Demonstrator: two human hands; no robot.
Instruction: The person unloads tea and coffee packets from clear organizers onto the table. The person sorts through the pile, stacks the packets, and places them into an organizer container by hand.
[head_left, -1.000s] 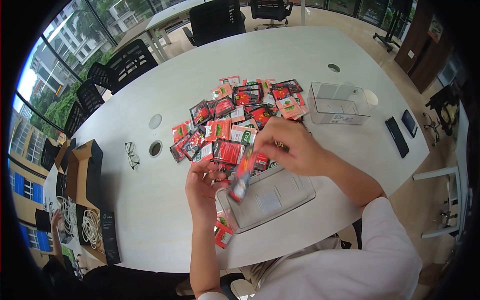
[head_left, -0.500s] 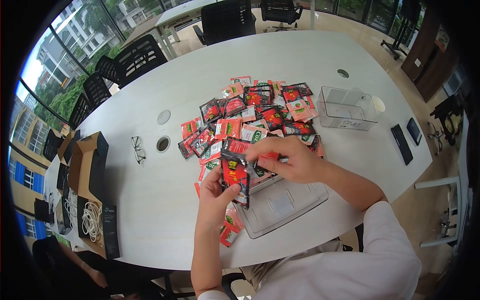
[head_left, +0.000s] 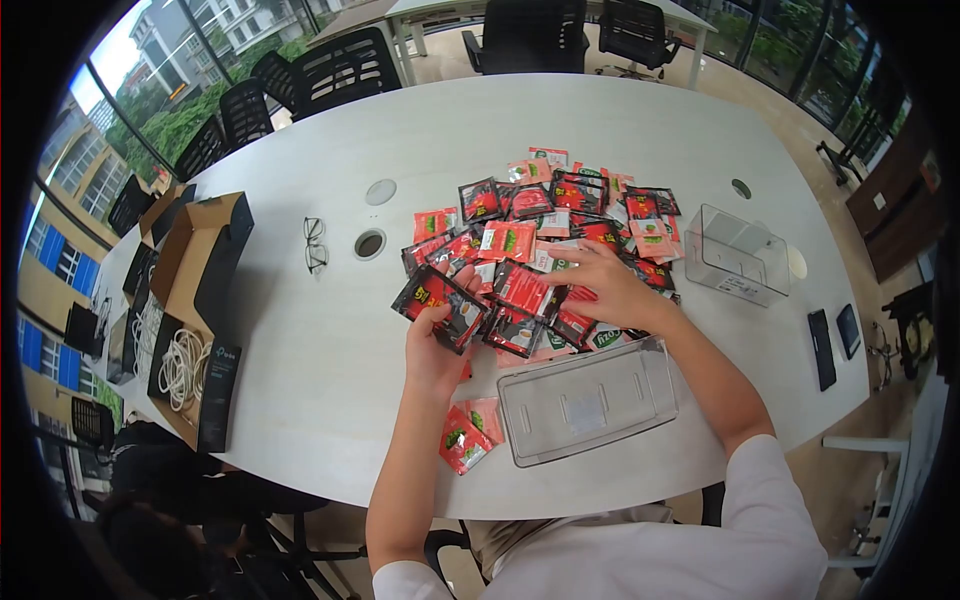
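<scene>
Okay, so the left hand (head_left: 436, 345) is holding a black-and-red packet (head_left: 445, 293) by its lower edge, thumb closing over the front, other fingers mostly hiding underneath. It's sitting at the left edge of the pile (head_left: 578, 192) on the table (head_left: 330, 400), long side slanting from upper left to lower right. Meanwhile the right hand (head_left: 612, 285) is hanging over the near part of the pile with its fingers loosely spread, not gripping anything that I'm seeing, though I can't tell if the tips are touching. What everything's hinging on, I'm thinking: a plain-backed red packet (head_left: 525, 287) is lying between the hands, just left of the right fingertips, slanting much like the held one. So the right hand is sitting nearer. A clear tub (head_left: 540, 420) is lying just below, nearer the person.
</scene>
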